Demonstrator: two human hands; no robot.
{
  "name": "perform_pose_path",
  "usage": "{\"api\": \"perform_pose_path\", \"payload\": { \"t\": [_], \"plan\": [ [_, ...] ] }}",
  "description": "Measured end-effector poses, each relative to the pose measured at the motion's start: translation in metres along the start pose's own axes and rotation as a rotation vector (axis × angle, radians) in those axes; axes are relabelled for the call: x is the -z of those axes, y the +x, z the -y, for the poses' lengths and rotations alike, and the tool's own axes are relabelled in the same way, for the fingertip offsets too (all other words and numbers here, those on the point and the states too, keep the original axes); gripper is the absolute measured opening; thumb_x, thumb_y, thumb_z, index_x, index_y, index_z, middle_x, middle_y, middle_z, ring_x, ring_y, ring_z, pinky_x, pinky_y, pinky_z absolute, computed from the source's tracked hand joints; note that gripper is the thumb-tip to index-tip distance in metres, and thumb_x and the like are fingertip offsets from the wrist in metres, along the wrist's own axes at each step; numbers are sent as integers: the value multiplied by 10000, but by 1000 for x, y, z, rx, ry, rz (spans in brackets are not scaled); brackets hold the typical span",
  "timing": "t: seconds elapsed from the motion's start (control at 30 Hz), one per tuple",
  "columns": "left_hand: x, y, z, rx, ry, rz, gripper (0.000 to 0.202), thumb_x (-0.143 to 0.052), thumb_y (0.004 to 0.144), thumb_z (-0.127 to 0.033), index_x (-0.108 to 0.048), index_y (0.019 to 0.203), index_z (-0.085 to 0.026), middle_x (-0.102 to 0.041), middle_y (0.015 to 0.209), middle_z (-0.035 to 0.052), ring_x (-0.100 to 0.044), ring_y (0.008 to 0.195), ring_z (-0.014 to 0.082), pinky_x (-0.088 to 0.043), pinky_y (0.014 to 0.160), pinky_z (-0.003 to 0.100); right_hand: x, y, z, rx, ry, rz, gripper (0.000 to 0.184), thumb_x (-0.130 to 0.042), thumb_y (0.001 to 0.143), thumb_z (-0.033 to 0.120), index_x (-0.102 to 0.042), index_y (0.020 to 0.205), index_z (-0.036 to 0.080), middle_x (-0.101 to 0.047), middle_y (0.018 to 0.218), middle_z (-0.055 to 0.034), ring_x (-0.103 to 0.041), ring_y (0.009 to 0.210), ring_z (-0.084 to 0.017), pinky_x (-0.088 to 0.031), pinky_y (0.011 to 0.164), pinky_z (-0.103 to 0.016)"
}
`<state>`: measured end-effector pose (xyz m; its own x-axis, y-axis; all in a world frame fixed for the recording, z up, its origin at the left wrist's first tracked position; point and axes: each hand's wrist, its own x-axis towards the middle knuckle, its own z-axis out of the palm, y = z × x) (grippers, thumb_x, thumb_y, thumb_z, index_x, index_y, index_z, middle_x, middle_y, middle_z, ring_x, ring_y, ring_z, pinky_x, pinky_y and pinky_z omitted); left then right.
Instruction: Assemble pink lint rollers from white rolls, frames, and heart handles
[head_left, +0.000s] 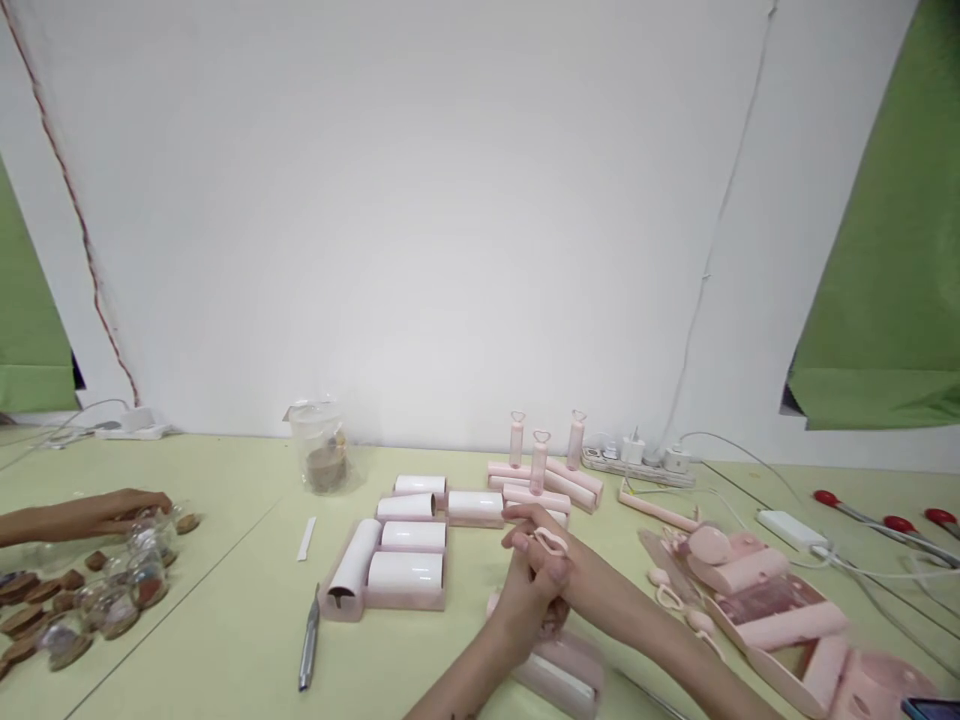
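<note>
left hand point(531, 590) and right hand point(574, 572) clasp a loop point(551, 542), long axis slanting down rightward; right of them, a tray point(765, 672) of pink parts point(791, 628); beyond, leftward, a cup point(306, 437) of brown stuff point(326, 468).

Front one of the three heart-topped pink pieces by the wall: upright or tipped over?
Upright: the front heart-topped pink piece stands vertically, heart-shaped end uppermost. What its base rests on, I cannot tell.

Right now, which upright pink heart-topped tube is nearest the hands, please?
The middle tube; the left tube and right tube stand farther back.
</note>
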<state>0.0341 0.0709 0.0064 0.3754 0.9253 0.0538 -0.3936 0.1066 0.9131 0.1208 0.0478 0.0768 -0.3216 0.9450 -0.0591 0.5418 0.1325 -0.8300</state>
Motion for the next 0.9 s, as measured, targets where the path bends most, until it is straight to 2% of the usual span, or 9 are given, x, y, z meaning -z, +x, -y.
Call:
{"api": "perform_pose_path", "payload": {
  "t": [0.07,0.17,0.23,0.37,0.5,0.57,0.67,0.77,0.9],
  "plan": [
    [3,-1,-4,-49,57,96,607,-615,322,-732,-449,506,-178,-325,292,-91,-270,257,38,-189,304,183,10,-13,-1,11,-31,32,489,-326,825,502,-270,1267,301,-636,813,-15,-619,662,-191,-467,637,-299],
    [6,-2,-7,-104,120,166,625,-505,429,-786,-438,408,-165,-344,289,-58,-303,265,45,-223,317,191,17,-34,-15,50,-101,4,445,-320,839,483,-274,1262,353,-611,1012,-14,-557,969,-206,-398,835,-309],
    [5,-1,-5,-124,157,155,603,-464,530,-763,-431,411,-172,-320,285,-67,-273,257,43,-202,312,188,10,-41,-32,46,-152,12,479,-445,780,432,-322,1238,360,-578,1083,-13,-551,970,-218,-408,816,-298],
    [3,3,-8,-170,293,93,581,-379,628,-730,-390,412,-191,-334,311,-58,-304,288,60,-268,352,199,-16,-32,-62,13,-318,-68,898,-653,502,215,-266,1311,264,-575,1056,-78,-547,917,-289,-406,778,-344],
    [13,0,-29,-268,601,133,545,-385,660,-680,-531,671,-155,-570,635,44,-561,656,180,-442,678,298,-26,-20,-67,121,-449,-231,791,-602,552,224,-311,1285,169,-574,997,-96,-530,875,-254,-405,717,-315],
    [24,-12,-40,-288,672,39,534,-488,662,-597,-500,948,-146,-561,961,100,-500,965,226,-343,893,344,-21,-15,-68,187,-557,-248,518,-583,607,271,-498,1109,182,-591,930,-77,-528,848,-241,-403,697,-307],
    [43,-46,-51,-308,879,-141,505,-514,713,-477,-395,1106,-183,-446,1157,115,-369,1126,250,-232,968,393,-7,-1,-76,275,-698,-288,261,-549,672,304,-588,909,202,-601,915,-67,-519,873,-246,-399,705,-319],
    [61,-81,-51,-374,1167,-257,373,-490,751,-391,-418,1085,-241,-466,1148,77,-376,1118,254,-248,939,413,9,16,-90,274,-709,-350,286,-513,714,287,-558,984,202,-589,987,-81,-513,915,-251,-403,723,-331],
    [84,-100,-36,-513,1338,-558,201,-405,786,-256,-515,951,-229,-549,1025,61,-449,1029,254,-249,875,425,21,33,-106,264,-691,-509,396,-496,721,252,-470,1103,151,-506,1118,-139,-491,994,-279,-412,765,-378]
  ]
}}
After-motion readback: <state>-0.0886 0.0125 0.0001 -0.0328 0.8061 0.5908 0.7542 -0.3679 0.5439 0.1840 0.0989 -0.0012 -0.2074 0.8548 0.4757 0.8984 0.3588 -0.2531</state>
